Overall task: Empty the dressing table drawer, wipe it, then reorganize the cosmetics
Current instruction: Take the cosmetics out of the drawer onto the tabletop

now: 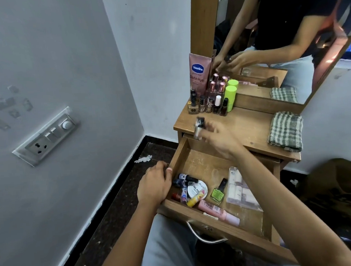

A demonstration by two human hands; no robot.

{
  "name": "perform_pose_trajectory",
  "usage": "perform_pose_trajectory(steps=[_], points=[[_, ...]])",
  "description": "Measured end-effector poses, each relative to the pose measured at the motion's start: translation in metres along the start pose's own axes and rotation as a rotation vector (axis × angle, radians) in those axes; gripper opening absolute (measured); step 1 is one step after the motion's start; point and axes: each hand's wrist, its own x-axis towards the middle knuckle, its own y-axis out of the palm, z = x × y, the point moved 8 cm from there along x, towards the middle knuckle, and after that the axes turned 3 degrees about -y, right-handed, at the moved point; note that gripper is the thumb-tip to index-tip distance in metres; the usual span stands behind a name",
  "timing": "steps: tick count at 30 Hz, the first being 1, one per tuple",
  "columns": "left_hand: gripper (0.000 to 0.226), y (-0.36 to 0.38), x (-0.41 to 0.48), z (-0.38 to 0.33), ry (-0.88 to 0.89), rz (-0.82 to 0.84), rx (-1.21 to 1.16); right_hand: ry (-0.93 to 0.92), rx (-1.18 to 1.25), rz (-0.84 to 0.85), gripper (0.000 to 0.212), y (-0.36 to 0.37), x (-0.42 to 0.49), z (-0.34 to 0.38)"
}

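Meanwhile the right hand (218, 139) pinched a small blurred bottle (199, 127) just above the back edge of the open drawer (209, 165), the left hand (155, 185) curled over the drawer's left wall, and a heap of cosmetics (196, 190) lay at the drawer's front.

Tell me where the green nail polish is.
Head view: green nail polish lies in the open drawer, between the round white tin and the clear packet.

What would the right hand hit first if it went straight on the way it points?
Probably the row of nail polish bottles at the back left of the tabletop; the right hand, holding a small bottle, points toward them. Depth is unclear.
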Motion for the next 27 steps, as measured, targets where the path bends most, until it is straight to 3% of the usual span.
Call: perform_pose_trajectory(steps=[3,6,16,27], points=[[0.034,0.001,0.001,0.000,-0.001,0.010,0.004,-0.143,-0.240,-0.305,0.024,-0.033,0.037,0.019],[0.034,0.001,0.001,0.002,-0.009,0.016,-0.013,-0.140,-0.454,-0.491,0.025,-0.049,0.064,0.003],[0.033,-0.001,0.000,0.002,-0.002,0.010,-0.027,-0.143,-0.396,-0.707,0.025,-0.040,0.070,-0.008],[0.031,0.002,0.002,0.004,0.000,0.004,-0.030,-0.164,-0.352,-0.728,0.020,-0.034,0.081,-0.011]])
